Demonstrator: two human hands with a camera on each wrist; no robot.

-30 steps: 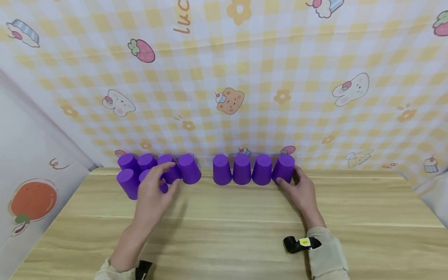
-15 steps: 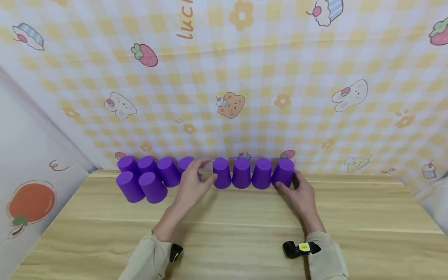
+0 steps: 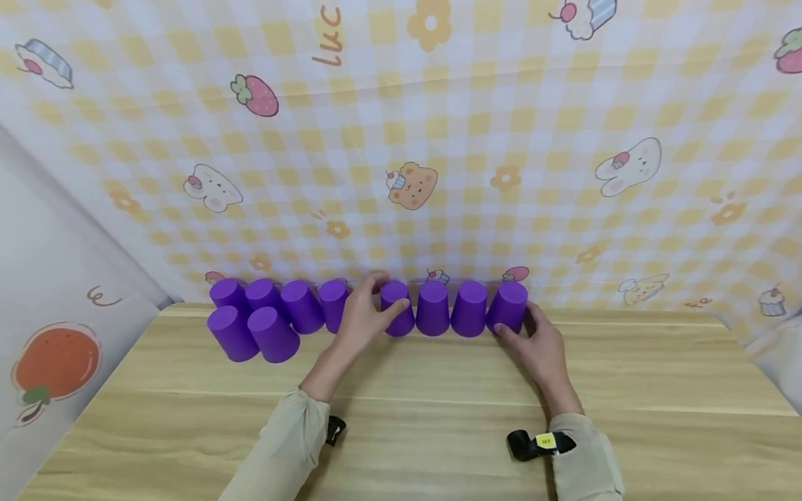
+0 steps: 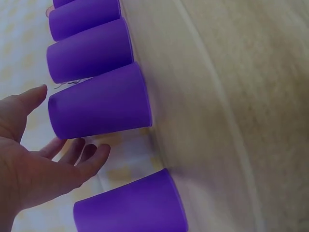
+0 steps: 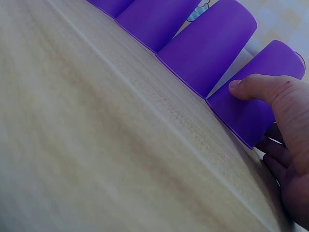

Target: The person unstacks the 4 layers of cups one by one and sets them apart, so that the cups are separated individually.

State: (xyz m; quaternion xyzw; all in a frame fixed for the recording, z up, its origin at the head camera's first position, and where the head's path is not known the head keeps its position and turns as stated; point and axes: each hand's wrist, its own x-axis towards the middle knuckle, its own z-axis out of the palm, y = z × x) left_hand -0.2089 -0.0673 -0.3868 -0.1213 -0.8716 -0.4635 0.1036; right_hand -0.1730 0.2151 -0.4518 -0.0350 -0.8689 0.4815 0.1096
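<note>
Purple cups stand upside down along the back of the table. My left hand (image 3: pixel 358 319) is around the leftmost cup (image 3: pixel 395 293) of the right-hand row, thumb in front and fingers behind. In the left wrist view, a gap shows between the thumb and that cup (image 4: pixel 99 104); whether the fingers touch it I cannot tell. My right hand (image 3: pixel 542 351) holds the cup at the row's right end (image 3: pixel 509 300). Its thumb lies on the cup's front in the right wrist view, and the other fingers are partly hidden behind. Two cups (image 3: pixel 434 309) (image 3: pixel 470 309) stand between the hands.
To the left, several more inverted purple cups (image 3: pixel 274 335) form a back row and a shorter front row. One of them (image 3: pixel 334 299) is partly covered by my left hand. A checked cloth (image 3: pixel 476 139) hangs behind the wooden table (image 3: pixel 438 417).
My left hand has moved right, from the left-hand group of cups to the leftmost cup of the right-hand row. My right hand stays on its cup.
</note>
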